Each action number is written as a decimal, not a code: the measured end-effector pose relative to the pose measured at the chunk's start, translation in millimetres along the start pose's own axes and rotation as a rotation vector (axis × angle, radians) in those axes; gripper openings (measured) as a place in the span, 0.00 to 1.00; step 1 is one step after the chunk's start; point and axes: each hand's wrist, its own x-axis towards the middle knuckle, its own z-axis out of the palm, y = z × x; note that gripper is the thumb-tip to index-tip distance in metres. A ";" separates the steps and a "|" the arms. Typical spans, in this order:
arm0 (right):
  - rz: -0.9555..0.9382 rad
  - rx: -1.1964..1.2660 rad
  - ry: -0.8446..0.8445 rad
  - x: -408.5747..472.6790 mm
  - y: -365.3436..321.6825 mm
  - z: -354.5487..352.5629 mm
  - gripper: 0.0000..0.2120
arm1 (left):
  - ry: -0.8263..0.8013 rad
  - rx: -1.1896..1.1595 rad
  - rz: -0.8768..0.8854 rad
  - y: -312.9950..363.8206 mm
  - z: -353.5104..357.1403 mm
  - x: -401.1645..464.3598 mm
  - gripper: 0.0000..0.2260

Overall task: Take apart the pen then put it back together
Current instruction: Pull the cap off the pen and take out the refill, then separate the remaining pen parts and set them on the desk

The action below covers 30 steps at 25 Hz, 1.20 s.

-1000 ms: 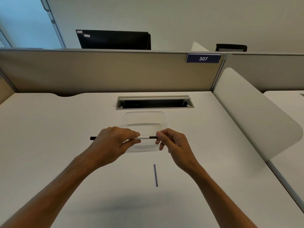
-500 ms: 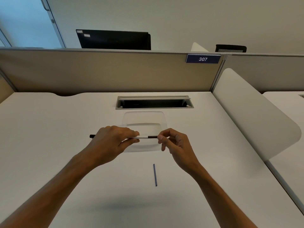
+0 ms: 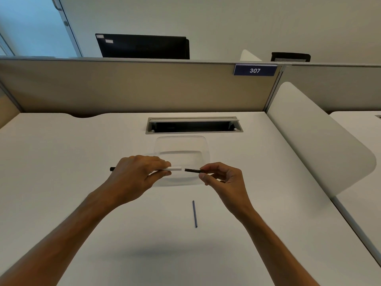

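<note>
Near the middle of the frame, the left hand (image 3: 137,176) is wrapping around the pen barrel (image 3: 174,168), fingers closed on it; the barrel's white end is sticking out to the right past the fingertips, and a dark end is poking out to the left of the knuckles. Just right of centre, the right hand (image 3: 221,178) is pinching a short black pen piece (image 3: 192,170) between thumb and forefinger, with the other fingers curling loosely beneath; the piece is lying nearly level, its left tip pointing at the barrel's open white end, and a small gap is showing between the two, so they are apart rather than joined. Both parts are hovering above the white desk (image 3: 61,182), in front of a clear, shallow plastic tray (image 3: 181,145) that is sitting in the centre of the frame just below a rectangular cable slot (image 3: 193,125). Lower down, slightly right of centre, a thin bluish refill (image 3: 194,214) is lying on the desk by itself, running almost straight up and down in the frame, well apart from both hands. Across the upper part of the frame a beige partition (image 3: 123,85) is carrying a blue sign reading 307 (image 3: 255,70) at the upper right; a dark monitor (image 3: 142,46) is rising behind it at upper centre.
</note>
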 end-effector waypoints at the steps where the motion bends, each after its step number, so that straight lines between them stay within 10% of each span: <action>1: -0.001 -0.005 0.009 -2.6 2.2 1.2 0.04 | 0.000 -0.001 -0.001 0.1 0.3 -0.9 0.12; 30: 0.195 -0.888 0.098 -42.5 121.1 96.8 0.10 | -0.003 -0.113 -0.024 -15.9 6.7 -28.8 0.20</action>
